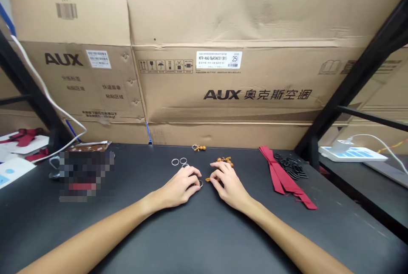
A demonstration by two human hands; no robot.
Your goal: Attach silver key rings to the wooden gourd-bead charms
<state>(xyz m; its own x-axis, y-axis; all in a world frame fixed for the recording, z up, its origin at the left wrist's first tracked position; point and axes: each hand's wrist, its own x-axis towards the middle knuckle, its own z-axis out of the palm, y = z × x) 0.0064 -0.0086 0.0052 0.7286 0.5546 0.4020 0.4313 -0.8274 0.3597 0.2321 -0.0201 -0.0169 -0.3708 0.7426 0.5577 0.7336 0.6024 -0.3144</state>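
The left hand point(184, 186) curled its fingertips at a ring point(201, 184) and the right hand point(230, 186) bent over beads point(219, 160), whether either gripped I could not tell, while more rings point(175, 162) lay beyond the left on the table point(200, 240).

Rings point(175, 165): shiny, metal-looking | beads point(203, 148): glossy, wood-like | red ribbons point(276, 172): cloth, matt | tabletop point(204, 231): matt, smooth (faint scuffs at right) | cardboard point(223, 23): matt, creased
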